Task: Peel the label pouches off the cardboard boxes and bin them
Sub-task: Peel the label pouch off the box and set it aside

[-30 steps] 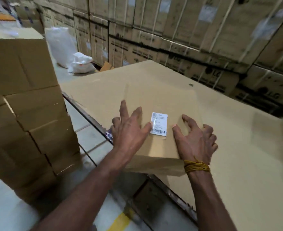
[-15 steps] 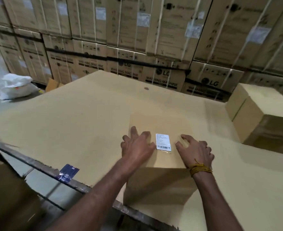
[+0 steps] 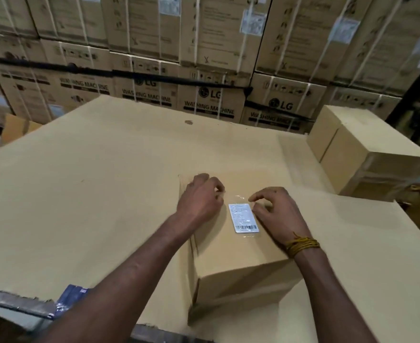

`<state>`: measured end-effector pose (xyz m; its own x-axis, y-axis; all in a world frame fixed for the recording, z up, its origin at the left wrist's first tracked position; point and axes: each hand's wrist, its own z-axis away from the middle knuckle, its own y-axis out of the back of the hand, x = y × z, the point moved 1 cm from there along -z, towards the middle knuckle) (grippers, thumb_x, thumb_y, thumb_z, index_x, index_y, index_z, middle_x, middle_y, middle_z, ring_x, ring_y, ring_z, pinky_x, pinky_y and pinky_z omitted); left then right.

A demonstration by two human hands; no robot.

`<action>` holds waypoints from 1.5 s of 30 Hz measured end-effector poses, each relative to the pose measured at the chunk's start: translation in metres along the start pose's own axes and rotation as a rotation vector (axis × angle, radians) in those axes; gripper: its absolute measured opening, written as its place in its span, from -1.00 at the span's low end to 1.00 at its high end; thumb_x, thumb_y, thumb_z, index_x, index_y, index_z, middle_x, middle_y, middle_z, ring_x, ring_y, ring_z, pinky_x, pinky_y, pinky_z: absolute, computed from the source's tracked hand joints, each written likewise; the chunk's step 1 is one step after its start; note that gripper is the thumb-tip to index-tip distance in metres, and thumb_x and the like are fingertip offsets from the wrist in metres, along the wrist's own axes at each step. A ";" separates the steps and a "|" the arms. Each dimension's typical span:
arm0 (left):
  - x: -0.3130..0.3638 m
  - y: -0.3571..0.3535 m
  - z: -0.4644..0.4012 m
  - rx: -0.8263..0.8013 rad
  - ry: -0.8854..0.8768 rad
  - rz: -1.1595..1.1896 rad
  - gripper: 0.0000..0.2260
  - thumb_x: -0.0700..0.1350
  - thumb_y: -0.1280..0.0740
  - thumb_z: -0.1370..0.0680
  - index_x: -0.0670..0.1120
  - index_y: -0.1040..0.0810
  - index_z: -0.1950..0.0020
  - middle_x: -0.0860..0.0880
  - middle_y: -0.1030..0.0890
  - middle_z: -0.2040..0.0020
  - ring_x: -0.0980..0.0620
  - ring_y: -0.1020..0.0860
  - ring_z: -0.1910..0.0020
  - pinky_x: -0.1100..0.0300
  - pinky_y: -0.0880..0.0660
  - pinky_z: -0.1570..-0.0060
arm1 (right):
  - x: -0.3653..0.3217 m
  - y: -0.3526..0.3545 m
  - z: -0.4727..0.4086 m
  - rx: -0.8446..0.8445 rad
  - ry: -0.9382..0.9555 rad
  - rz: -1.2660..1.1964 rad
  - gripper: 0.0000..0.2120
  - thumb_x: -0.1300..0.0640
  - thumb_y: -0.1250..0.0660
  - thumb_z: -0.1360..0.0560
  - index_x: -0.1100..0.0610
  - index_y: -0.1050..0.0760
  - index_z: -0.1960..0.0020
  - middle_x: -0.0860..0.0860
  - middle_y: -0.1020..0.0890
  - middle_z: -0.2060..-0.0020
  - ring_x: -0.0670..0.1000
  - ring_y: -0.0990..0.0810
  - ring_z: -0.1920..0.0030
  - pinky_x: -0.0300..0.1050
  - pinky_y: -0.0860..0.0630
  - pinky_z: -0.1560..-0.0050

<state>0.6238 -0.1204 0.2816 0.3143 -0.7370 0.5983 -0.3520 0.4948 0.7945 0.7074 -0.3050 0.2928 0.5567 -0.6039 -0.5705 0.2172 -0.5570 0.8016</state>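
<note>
Head view: the label pouch [image 3: 244, 217] on the box [image 3: 238, 258] is flanked by the left hand [image 3: 199, 199] and right hand [image 3: 277, 211], fingers curled; any grip cannot be told.

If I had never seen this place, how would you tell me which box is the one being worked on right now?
Start at the wide cardboard-covered table in front of the wall of washing machine cartons. The box being worked on sits at its near edge, between the person's left hand and right hand. Unlike the plain box at the far right, its top carries a clear pouch with a white barcode label.
</note>
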 end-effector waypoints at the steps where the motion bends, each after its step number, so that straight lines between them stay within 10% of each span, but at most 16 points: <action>1: -0.001 0.002 -0.008 -0.010 -0.010 0.023 -0.79 -0.12 -0.28 -0.57 0.03 -0.58 -0.17 -0.03 -0.42 -0.35 -0.05 -0.40 -0.36 0.13 -0.32 -0.26 | -0.002 -0.001 -0.005 -0.040 0.034 -0.020 -0.83 0.12 -0.35 -0.50 -0.12 -0.61 0.00 -0.09 -0.48 -0.11 -0.16 -0.49 -0.13 -0.21 -0.44 -0.21; 11: -0.014 -0.005 -0.032 0.096 -0.142 -0.043 -0.86 -0.13 -0.24 -0.54 0.08 -0.56 0.03 0.06 -0.58 -0.09 0.04 -0.45 -0.22 0.07 -0.17 -0.35 | -0.007 -0.020 -0.038 -0.138 0.180 0.017 -0.81 0.09 -0.34 -0.42 -0.20 -0.57 0.07 -0.24 -0.45 -0.05 -0.11 -0.42 -0.14 0.03 -0.40 -0.26; 45: -0.019 -0.010 -0.035 0.098 -0.134 0.003 -0.83 -0.14 -0.22 -0.52 0.15 -0.49 0.09 0.10 -0.56 -0.10 0.09 -0.44 -0.23 -0.01 -0.13 -0.48 | -0.005 -0.020 -0.039 -0.206 0.145 0.051 -0.87 0.05 -0.32 -0.51 -0.16 -0.51 -0.01 -0.11 -0.27 -0.47 -0.03 -0.24 -0.44 0.00 -0.18 -0.35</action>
<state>0.6525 -0.0952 0.2664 0.1950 -0.7935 0.5764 -0.4392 0.4548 0.7747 0.7318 -0.2685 0.2868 0.6768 -0.5322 -0.5087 0.3363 -0.3912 0.8567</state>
